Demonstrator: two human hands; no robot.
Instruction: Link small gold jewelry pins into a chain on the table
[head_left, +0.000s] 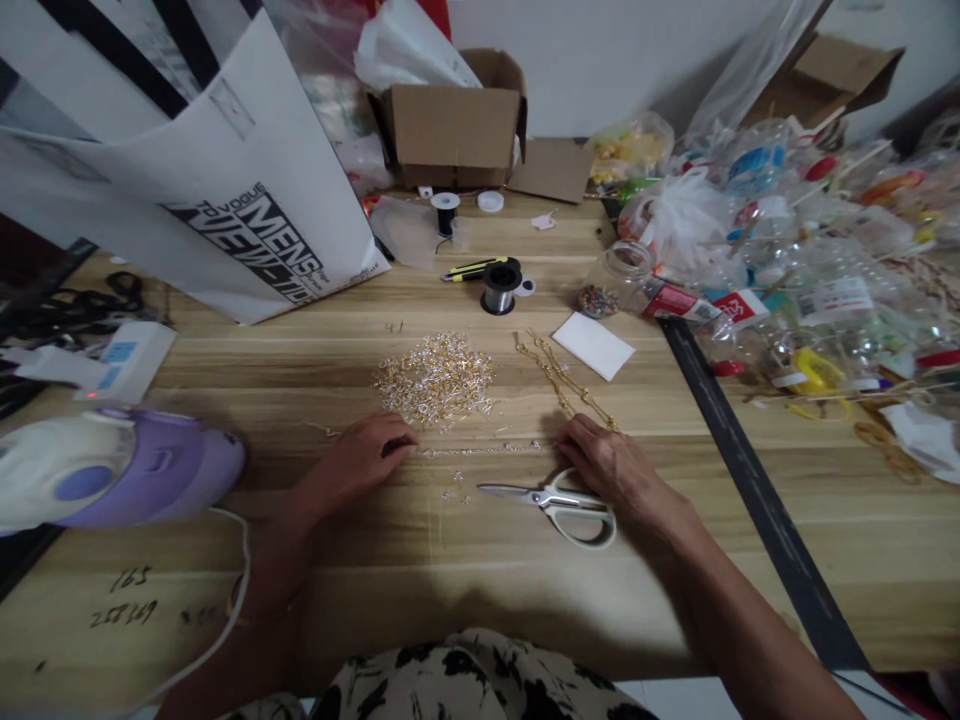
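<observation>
Largest here is the wooden table [480, 580]; on it the left hand [367, 450] and the right hand [607, 462] are well apart, fingers pinched narrow; the pale-handled scissors [551, 497] lie just beside the right hand; a heap of gold and silver pieces [435, 380] is beyond the hands; gold chains [559, 375] reach near the right knuckles; the thin silver chain [487, 451] is stretched between both hands, one end in each; nearer lie few tiny silver pieces [457, 490].

The person wears a cream garment [465, 680] with loose black blotches, its soft cloth creased. A thin, gold-coloured bracelet [283, 609] circles the left forearm [292, 540]; the right forearm [727, 590] is bare.
</observation>
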